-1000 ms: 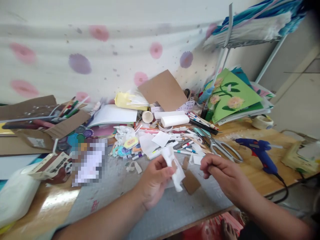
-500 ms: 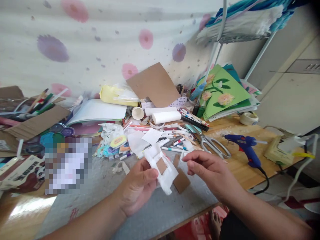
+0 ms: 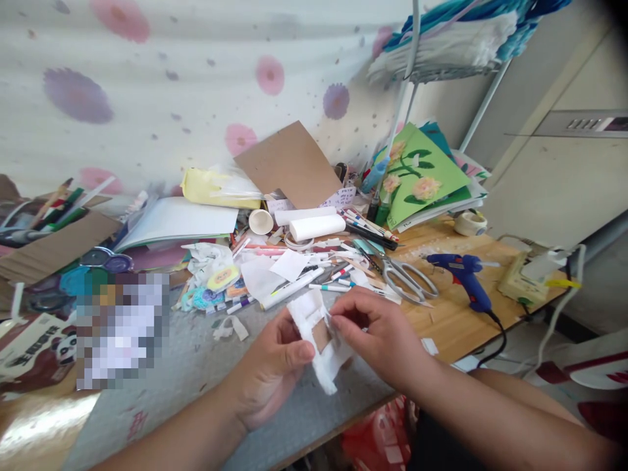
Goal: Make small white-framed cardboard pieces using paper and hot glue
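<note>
My left hand [image 3: 279, 360] grips a small piece of cardboard covered in white tissue paper [image 3: 326, 373], thumb on top and fingers beneath. A square of bare brown cardboard [image 3: 321, 335] shows in its middle. At the right edge of that square, my right hand [image 3: 367, 330] pinches white paper between thumb and forefinger; whether it is a loose scrap or part of the covering I cannot tell. The piece is tilted above the grey table mat [image 3: 196, 405]. Scissors [image 3: 409, 281] lie beyond my right hand.
A blue glue gun [image 3: 461, 271] rests at the right, its cord hanging over the table edge. Markers, paper scraps and a white roll [image 3: 318, 227] crowd the middle. Behind stand a brown cardboard sheet [image 3: 289, 163] and green flower artwork [image 3: 417, 176]. A power strip [image 3: 523, 278] sits far right.
My right hand has moved left and down, bringing its pinched fingertips from beside the covered cardboard onto its right edge. My left hand keeps its hold. The view has shifted slightly right.
</note>
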`<action>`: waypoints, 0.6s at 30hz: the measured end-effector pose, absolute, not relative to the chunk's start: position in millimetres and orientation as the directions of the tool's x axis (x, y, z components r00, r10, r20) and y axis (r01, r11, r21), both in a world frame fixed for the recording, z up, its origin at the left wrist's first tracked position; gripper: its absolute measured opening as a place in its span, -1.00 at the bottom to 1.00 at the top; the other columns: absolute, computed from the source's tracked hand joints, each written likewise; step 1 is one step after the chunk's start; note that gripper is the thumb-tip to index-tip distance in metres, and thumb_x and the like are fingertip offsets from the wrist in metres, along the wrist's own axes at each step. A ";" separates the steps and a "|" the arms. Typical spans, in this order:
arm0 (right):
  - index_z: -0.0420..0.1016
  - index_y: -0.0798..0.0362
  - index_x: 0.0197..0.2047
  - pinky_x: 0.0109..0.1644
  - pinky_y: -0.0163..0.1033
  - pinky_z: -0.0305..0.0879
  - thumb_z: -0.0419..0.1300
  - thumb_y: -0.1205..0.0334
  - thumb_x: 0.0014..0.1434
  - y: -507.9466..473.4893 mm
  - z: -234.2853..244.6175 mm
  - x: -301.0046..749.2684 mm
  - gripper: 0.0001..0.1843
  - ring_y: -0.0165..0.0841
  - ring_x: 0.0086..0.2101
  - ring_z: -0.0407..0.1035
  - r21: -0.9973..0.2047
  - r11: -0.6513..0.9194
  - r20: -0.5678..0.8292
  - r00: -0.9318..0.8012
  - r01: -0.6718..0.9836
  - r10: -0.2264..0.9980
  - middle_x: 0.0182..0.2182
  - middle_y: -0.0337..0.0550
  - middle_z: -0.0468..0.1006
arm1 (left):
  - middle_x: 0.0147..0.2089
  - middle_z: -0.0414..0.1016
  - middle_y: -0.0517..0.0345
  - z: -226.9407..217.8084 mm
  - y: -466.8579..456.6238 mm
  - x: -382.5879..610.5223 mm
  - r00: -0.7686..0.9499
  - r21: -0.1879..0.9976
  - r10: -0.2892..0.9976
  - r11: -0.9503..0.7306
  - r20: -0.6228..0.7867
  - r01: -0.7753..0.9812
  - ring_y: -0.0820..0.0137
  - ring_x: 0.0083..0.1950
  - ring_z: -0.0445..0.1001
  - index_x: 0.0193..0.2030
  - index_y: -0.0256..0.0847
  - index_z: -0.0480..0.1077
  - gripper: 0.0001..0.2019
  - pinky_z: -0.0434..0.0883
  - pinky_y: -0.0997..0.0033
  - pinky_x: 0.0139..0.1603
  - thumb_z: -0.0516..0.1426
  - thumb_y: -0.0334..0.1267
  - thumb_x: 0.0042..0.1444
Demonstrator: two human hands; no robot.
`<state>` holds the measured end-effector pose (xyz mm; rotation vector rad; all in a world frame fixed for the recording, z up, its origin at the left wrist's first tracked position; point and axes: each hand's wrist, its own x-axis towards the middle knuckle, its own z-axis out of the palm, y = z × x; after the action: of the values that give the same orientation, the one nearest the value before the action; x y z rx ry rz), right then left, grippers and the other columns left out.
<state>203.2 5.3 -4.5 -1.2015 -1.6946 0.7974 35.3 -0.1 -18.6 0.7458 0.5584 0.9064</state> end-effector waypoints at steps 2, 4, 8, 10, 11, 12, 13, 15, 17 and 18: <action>0.40 0.07 -0.47 -0.41 -0.31 0.22 0.13 0.30 0.02 5.2 -3.9 203.2 -0.93 -0.40 -0.49 0.27 -0.931 0.212 0.183 -0.123 0.298 0.975 -0.54 -0.25 0.38 | -0.27 0.56 0.11 -18.7 -0.5 35.4 0.517 0.769 0.847 0.411 -0.124 -0.489 0.33 -0.26 0.48 -0.08 -0.17 0.47 -0.53 0.36 0.35 -0.16 0.37 -0.27 -0.21; 0.38 0.07 -0.47 -0.45 -0.32 0.19 0.10 0.26 0.02 4.5 -3.9 203.4 -0.90 -0.42 -0.52 0.23 -0.975 0.100 0.073 -0.142 0.198 0.987 -0.57 -0.28 0.33 | -0.26 0.56 0.10 -18.6 -0.5 35.1 0.524 0.769 0.842 0.417 -0.126 -0.485 0.31 -0.25 0.49 -0.07 -0.17 0.46 -0.52 0.36 0.35 -0.19 0.37 -0.27 -0.22; 0.43 0.10 -0.36 -0.43 -0.29 0.23 0.15 0.18 0.02 3.1 -5.0 203.5 -0.84 -0.39 -0.48 0.27 -0.972 0.143 0.111 -0.169 0.189 0.979 -0.50 -0.22 0.39 | -0.29 0.56 0.11 -18.4 0.6 34.2 0.523 0.775 0.844 0.409 -0.120 -0.482 0.33 -0.24 0.48 -0.11 -0.19 0.47 -0.56 0.36 0.38 -0.17 0.37 -0.26 -0.21; 0.45 0.10 -0.37 -0.38 -0.27 0.24 0.17 0.22 0.02 3.6 -5.2 203.4 -0.87 -0.36 -0.44 0.31 -0.926 0.242 0.205 -0.153 0.288 0.967 -0.46 -0.17 0.43 | -0.29 0.56 0.11 -18.5 0.9 34.1 0.528 0.783 0.841 0.406 -0.119 -0.471 0.35 -0.24 0.48 -0.13 -0.21 0.48 -0.57 0.35 0.40 -0.17 0.37 -0.24 -0.21; 0.46 0.10 -0.40 -0.36 -0.27 0.24 0.16 0.26 0.02 4.2 -5.2 203.5 -0.90 -0.35 -0.43 0.32 -0.897 0.284 0.249 -0.145 0.338 0.958 -0.47 -0.17 0.44 | -0.29 0.55 0.11 -18.8 0.8 34.3 0.527 0.789 0.841 0.404 -0.121 -0.463 0.35 -0.24 0.48 -0.13 -0.21 0.48 -0.58 0.35 0.41 -0.17 0.37 -0.24 -0.20; 0.46 0.10 -0.44 -0.35 -0.27 0.23 0.15 0.30 0.03 4.9 -5.0 203.7 -0.91 -0.35 -0.43 0.32 -0.871 0.314 0.283 -0.138 0.377 0.949 -0.48 -0.17 0.44 | -0.28 0.55 0.11 -19.2 0.4 34.5 0.518 0.798 0.847 0.394 -0.123 -0.456 0.36 -0.23 0.47 -0.13 -0.21 0.48 -0.59 0.36 0.42 -0.18 0.36 -0.23 -0.19; 0.46 0.09 -0.47 -0.34 -0.27 0.23 0.14 0.33 0.03 5.7 -4.8 204.1 -0.90 -0.36 -0.43 0.32 -0.857 0.323 0.298 -0.126 0.403 0.946 -0.50 -0.18 0.44 | -0.27 0.55 0.11 -19.9 0.0 34.8 0.500 0.810 0.858 0.377 -0.122 -0.449 0.36 -0.22 0.47 -0.13 -0.20 0.48 -0.60 0.36 0.42 -0.17 0.36 -0.23 -0.18; 0.44 0.08 -0.51 -0.34 -0.27 0.21 0.13 0.34 0.01 7.3 -4.7 205.3 -0.89 -0.37 -0.45 0.31 -0.862 0.283 0.274 -0.084 0.421 0.958 -0.53 -0.21 0.43 | -0.22 0.55 0.12 -22.1 -1.2 35.6 0.447 0.853 0.885 0.328 -0.127 -0.406 0.38 -0.20 0.46 -0.12 -0.17 0.46 -0.64 0.37 0.42 -0.18 0.33 -0.23 -0.11; 0.42 0.07 -0.51 -0.37 -0.28 0.20 0.14 0.32 0.01 8.6 -5.3 206.4 -0.90 -0.38 -0.48 0.30 -0.886 0.211 0.215 -0.037 0.412 0.976 -0.55 -0.23 0.43 | -0.20 0.54 0.12 -25.0 -2.4 36.4 0.404 0.900 0.901 0.301 -0.159 -0.316 0.39 -0.25 0.46 -0.09 -0.16 0.44 -0.68 0.40 0.39 -0.24 0.26 -0.19 -0.01; 0.42 0.07 -0.49 -0.38 -0.28 0.19 0.14 0.30 0.01 9.0 -5.8 206.6 -0.91 -0.38 -0.49 0.29 -0.898 0.179 0.187 -0.020 0.402 0.982 -0.56 -0.24 0.42 | -0.21 0.55 0.10 -26.4 -3.0 36.8 0.391 0.915 0.901 0.305 -0.187 -0.266 0.39 -0.29 0.46 -0.07 -0.18 0.42 -0.70 0.41 0.38 -0.28 0.23 -0.17 0.04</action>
<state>206.6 9.0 -5.8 -1.3622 -1.5724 0.8283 36.8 -3.0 -26.4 0.9438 0.8246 0.9009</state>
